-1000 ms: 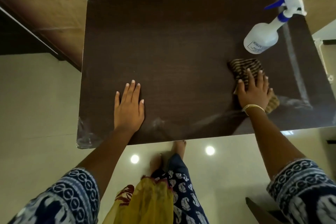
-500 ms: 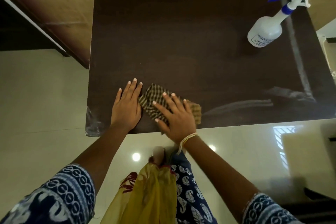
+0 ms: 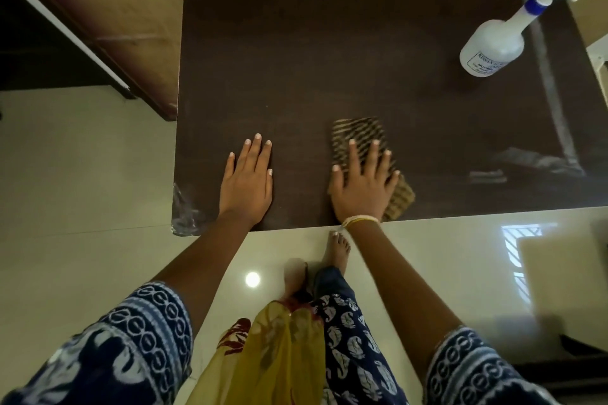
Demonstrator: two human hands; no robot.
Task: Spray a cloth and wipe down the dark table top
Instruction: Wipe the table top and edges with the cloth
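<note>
My right hand [image 3: 362,184] flat on cloth [image 3: 358,135], fingers [image 3: 353,154] straight and spread, pressing it to desk [image 3: 329,59] near lower edge, centre of frame. Cloth striped, sticks out above fingertips and right of palm. My left hand [image 3: 246,181] flat on bare desk, left of cloth, fingers straight, close together. Spray bottle [image 3: 493,46] upright, upper right of frame, well apart from cloth.

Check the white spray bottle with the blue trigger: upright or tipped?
Upright. The white spray bottle with the blue trigger stands on its base at the far right corner of the dark brown table top, nozzle on top, untouched by either hand.
</note>
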